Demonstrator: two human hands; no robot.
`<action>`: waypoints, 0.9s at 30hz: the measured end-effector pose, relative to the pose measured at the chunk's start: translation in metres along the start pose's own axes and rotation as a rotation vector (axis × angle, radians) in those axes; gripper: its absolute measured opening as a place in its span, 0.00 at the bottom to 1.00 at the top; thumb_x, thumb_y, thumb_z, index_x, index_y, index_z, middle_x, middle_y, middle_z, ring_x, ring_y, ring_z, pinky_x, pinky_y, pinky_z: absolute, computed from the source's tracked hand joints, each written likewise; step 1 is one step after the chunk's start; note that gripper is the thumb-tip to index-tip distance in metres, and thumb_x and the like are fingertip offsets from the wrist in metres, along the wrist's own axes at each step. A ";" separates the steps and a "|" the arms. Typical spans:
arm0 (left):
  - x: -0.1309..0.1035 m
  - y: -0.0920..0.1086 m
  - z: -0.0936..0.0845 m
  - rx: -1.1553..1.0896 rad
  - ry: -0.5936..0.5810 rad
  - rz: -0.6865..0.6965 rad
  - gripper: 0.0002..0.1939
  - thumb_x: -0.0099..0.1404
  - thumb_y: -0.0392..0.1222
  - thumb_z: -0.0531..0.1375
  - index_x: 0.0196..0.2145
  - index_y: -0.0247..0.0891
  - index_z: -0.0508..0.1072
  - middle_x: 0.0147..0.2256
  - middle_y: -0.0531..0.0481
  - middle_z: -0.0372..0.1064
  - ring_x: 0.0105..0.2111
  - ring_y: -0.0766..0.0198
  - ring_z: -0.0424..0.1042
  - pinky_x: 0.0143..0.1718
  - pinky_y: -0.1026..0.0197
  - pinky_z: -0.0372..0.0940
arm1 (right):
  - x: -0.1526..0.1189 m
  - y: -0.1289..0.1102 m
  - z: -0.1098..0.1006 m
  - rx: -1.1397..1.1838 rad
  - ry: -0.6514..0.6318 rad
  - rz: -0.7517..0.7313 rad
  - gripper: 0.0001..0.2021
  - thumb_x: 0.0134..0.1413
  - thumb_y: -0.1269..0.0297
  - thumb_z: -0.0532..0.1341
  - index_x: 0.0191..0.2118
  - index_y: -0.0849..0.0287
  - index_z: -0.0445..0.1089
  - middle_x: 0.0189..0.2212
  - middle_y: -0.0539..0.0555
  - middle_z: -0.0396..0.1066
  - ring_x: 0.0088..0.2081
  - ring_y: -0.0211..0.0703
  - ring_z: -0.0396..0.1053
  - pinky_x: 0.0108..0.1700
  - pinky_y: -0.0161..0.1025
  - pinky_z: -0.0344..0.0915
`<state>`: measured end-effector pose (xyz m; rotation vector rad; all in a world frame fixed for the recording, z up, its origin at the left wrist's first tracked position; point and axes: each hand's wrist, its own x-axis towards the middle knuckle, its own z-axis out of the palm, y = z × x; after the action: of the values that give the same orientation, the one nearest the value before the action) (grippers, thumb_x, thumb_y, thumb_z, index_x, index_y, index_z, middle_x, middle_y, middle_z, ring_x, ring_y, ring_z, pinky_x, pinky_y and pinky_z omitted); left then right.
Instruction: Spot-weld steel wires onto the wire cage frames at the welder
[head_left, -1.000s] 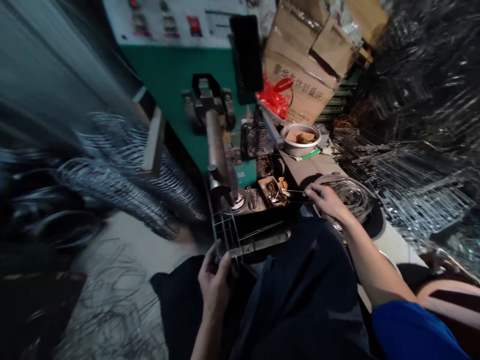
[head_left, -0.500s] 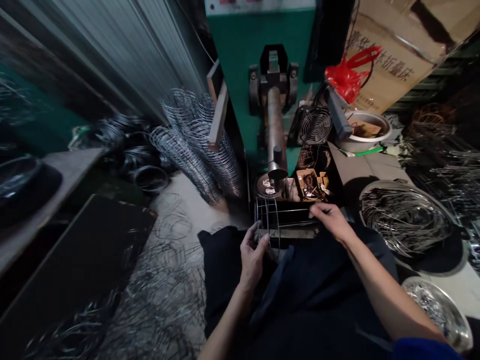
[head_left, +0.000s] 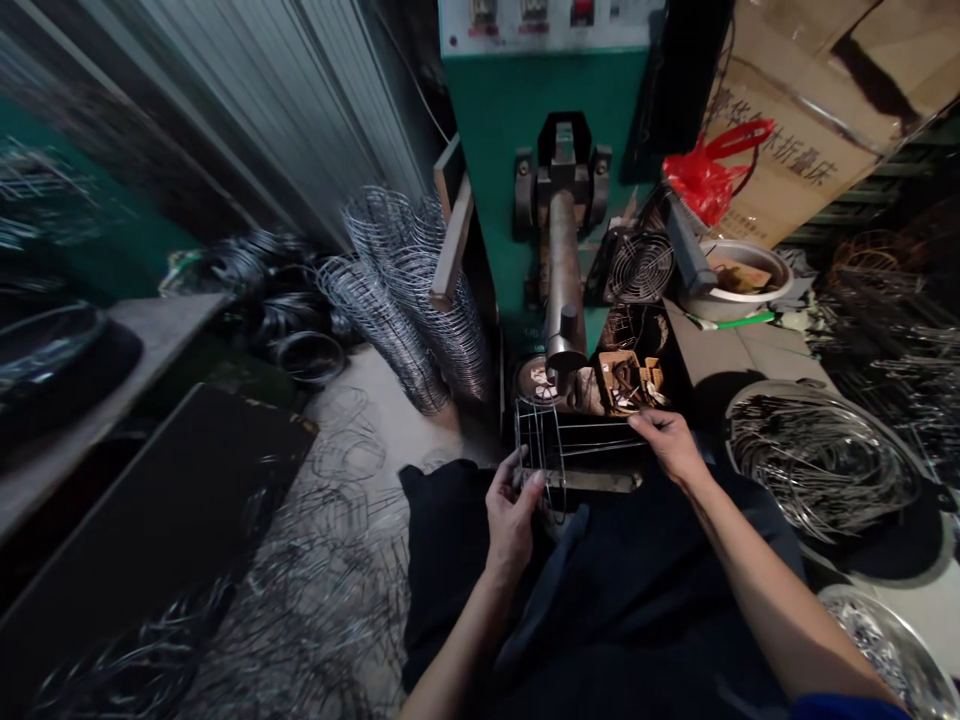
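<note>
Machinery loomed first: a green welding machine point(head_left: 517, 130) with its steel arm point(head_left: 564, 275) jutting forward. Beneath its tip sat a wire frame point(head_left: 559, 445). The left hand point(head_left: 514, 515) pinched the frame's near ring; the right hand point(head_left: 671, 445) gripped its straight wires at the far end.
</note>
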<state>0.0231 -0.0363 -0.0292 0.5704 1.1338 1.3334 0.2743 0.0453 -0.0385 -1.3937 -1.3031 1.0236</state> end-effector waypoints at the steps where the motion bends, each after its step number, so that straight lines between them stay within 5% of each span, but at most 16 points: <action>1: 0.001 0.001 0.001 -0.006 0.001 -0.001 0.35 0.56 0.49 0.70 0.58 0.37 0.66 0.23 0.61 0.58 0.17 0.73 0.61 0.17 0.68 0.62 | 0.002 0.000 0.000 -0.007 -0.007 -0.003 0.30 0.49 0.46 0.66 0.17 0.56 0.47 0.19 0.45 0.43 0.25 0.34 0.42 0.29 0.37 0.42; 8: 0.010 0.003 0.002 -0.006 0.001 0.018 0.34 0.56 0.48 0.70 0.57 0.38 0.67 0.25 0.60 0.61 0.17 0.74 0.61 0.19 0.68 0.63 | 0.014 -0.008 -0.008 0.073 0.073 -0.030 0.29 0.47 0.47 0.67 0.17 0.57 0.49 0.19 0.45 0.44 0.25 0.34 0.43 0.29 0.37 0.44; 14: 0.012 0.000 0.004 -0.010 -0.012 0.036 0.33 0.57 0.48 0.69 0.58 0.37 0.67 0.24 0.60 0.60 0.17 0.73 0.61 0.18 0.68 0.63 | 0.015 -0.013 -0.005 0.041 -0.022 -0.036 0.29 0.48 0.48 0.68 0.17 0.57 0.48 0.20 0.44 0.43 0.25 0.34 0.42 0.29 0.37 0.43; 27: 0.020 0.005 0.006 0.028 -0.003 0.066 0.36 0.54 0.51 0.70 0.57 0.36 0.68 0.22 0.61 0.58 0.17 0.74 0.58 0.19 0.69 0.61 | 0.023 -0.017 -0.001 0.009 -0.017 -0.017 0.32 0.44 0.41 0.67 0.16 0.56 0.45 0.19 0.44 0.42 0.25 0.35 0.42 0.29 0.37 0.44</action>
<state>0.0236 -0.0150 -0.0286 0.6346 1.1409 1.3751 0.2736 0.0678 -0.0211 -1.3678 -1.3193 1.0312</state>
